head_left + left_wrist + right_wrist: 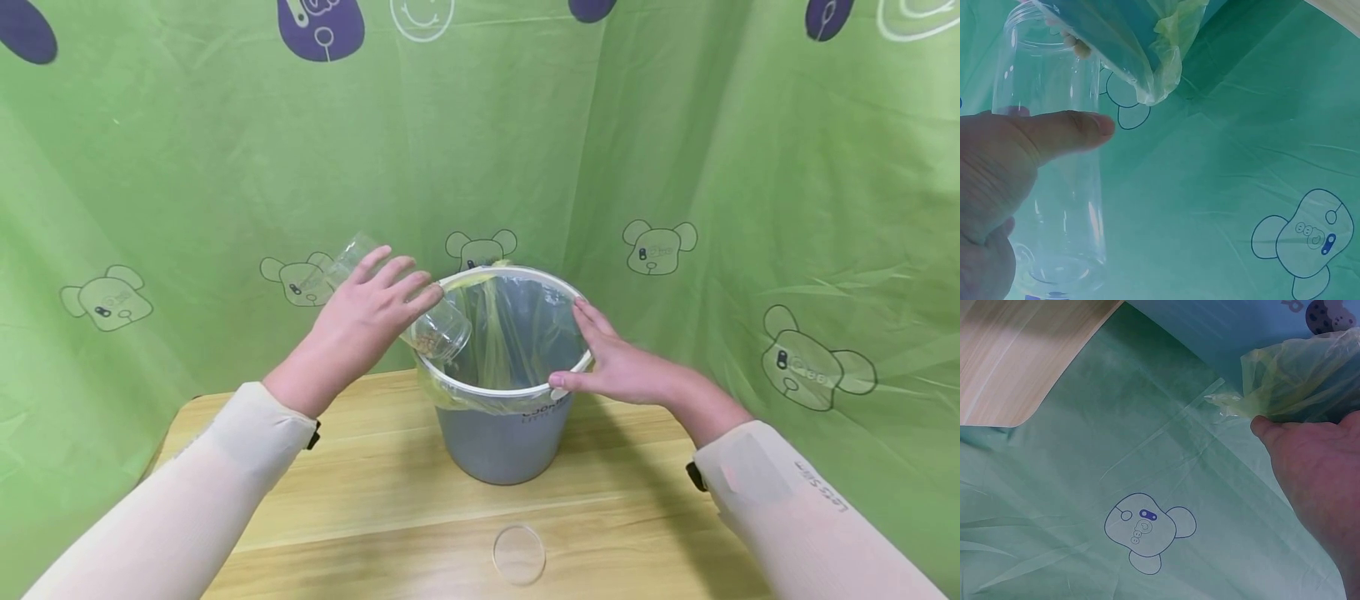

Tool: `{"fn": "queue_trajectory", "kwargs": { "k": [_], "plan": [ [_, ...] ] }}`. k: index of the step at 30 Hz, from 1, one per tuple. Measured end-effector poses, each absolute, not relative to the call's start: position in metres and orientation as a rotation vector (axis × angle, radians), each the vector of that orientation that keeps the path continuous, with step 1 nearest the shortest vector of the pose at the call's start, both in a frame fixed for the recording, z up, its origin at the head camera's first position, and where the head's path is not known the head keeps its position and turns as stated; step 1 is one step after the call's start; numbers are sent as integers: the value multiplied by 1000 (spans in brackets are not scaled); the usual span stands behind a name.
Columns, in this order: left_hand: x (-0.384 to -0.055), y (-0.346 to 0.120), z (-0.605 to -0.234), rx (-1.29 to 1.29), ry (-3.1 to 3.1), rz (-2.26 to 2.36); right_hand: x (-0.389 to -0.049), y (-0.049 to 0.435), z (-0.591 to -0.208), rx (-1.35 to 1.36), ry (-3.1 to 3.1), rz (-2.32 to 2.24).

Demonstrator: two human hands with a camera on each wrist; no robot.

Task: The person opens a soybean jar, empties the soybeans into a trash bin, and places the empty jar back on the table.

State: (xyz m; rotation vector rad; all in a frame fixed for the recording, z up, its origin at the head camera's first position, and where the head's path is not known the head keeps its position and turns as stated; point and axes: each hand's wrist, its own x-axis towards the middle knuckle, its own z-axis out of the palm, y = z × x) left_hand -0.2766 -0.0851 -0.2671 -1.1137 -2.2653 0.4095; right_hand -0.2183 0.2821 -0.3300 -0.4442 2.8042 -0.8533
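Observation:
Tilted in my left hand (367, 304) is a clear cylindrical jar (442, 329), its mouth at the left rim of a grey-blue trash can (502, 446). Small tan pieces (427, 343), of a kind I cannot make out, lie near the jar's mouth. In the left wrist view, my thumb (1079, 129) crosses the jar's side. My right hand (626, 367) rests against the can's right rim, thumb and fingers spread along it. A translucent yellow bag (491, 325) lines the can and folds over its white rim.
On the wooden table (345, 475), a clear round lid (519, 554) lies in front of the can. Behind and at both sides hangs a green curtain (480, 142) printed with bear heads. The table's left edge shows near the curtain.

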Motion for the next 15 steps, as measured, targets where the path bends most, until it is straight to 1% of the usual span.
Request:
{"fn": "queue_trajectory", "kwargs": {
  "k": [7, 15],
  "plan": [
    [-278, -85, -270, -1145, -2194, 431, -218, 282, -331, -448, 2805, -856],
    [-277, -83, -270, -1185, -2062, 555, -218, 283, -331, -453, 2805, -854]
  ]
}}
